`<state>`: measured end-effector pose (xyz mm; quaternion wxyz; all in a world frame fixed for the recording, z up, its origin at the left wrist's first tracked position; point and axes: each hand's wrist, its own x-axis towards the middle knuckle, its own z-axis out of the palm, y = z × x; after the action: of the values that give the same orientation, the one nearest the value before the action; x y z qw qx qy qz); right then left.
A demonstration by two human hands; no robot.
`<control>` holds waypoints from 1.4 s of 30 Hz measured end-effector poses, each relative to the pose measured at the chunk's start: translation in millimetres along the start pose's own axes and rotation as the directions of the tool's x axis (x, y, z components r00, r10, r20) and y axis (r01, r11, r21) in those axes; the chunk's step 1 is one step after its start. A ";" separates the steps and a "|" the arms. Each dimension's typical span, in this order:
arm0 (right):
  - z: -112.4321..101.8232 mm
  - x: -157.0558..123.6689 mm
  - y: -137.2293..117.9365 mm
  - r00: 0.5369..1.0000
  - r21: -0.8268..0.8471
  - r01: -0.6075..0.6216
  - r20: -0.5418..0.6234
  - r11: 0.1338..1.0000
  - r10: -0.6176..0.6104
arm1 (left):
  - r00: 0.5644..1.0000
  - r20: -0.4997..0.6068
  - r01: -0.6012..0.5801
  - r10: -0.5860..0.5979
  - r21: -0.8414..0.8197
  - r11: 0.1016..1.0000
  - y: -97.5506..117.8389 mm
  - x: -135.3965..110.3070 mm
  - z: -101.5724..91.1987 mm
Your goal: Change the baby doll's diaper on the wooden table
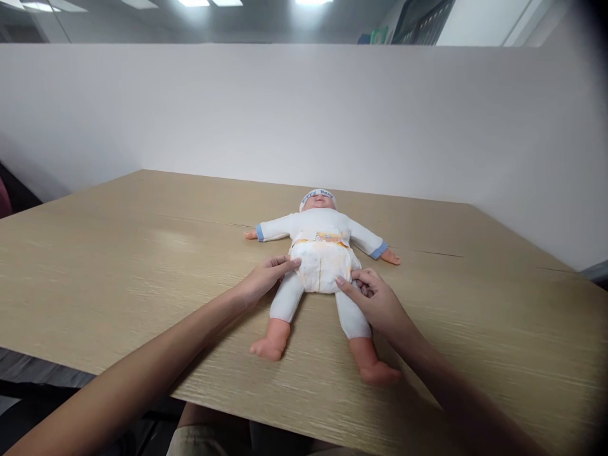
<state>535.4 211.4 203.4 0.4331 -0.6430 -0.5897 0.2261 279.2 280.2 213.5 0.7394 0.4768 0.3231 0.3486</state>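
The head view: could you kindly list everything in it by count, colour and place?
doll: 1, white with blue cuffs, on the table
diaper: 1, white and orange, on doll's hips
hat: 1, white and blue, doll's head
table: 1, light brown, under doll
wall: 1, white, behind table
lights: several, white, top edge
unclear item: 1, dark red, left edge
shorts leg: 1, beige, bottom edge
left hand: 1, bare, at diaper edge
right hand: 1, bare, at diaper edge

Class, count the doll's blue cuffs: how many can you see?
2 on the doll: one blue cuff beyond the left hand, another blue cuff beyond the right hand. None appears hidden.
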 end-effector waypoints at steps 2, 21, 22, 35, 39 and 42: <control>1.8 -0.9 0.6 0.999 0.012 0.021 -0.029 1.000 -0.021 | 1.000 0.005 -0.018 0.018 0.008 1.000 0.4 -0.7 1.5; 1.9 -5.7 -8.2 0.994 0.104 0.010 0.104 0.995 -0.021 | 0.995 0.037 -0.101 0.096 0.175 0.979 -0.5 -0.5 1.1; 2.3 -6.0 -10.5 0.995 0.110 0.003 0.095 0.994 -0.013 | 0.993 0.030 -0.119 0.115 0.220 0.968 -0.1 -1.1 2.7; 9.3 1.6 -15.0 0.993 0.145 -0.010 0.121 0.989 -0.008 | 0.992 0.054 -0.122 0.112 0.247 0.961 -5.4 2.8 5.3; 3.7 4.2 -17.9 0.975 0.310 -0.124 0.216 0.943 0.057 | 0.993 0.105 -0.061 0.047 0.134 0.989 -0.6 0.3 5.0; 0.7 3.2 -21.0 0.977 0.310 -0.134 0.200 0.941 0.073 | 0.995 0.076 -0.067 0.061 0.075 0.995 -1.3 0.3 6.2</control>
<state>523.6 213.2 221.1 0.4627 -0.5702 -0.5481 0.4004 284.7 277.1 214.3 0.7202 0.5275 0.2935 0.3418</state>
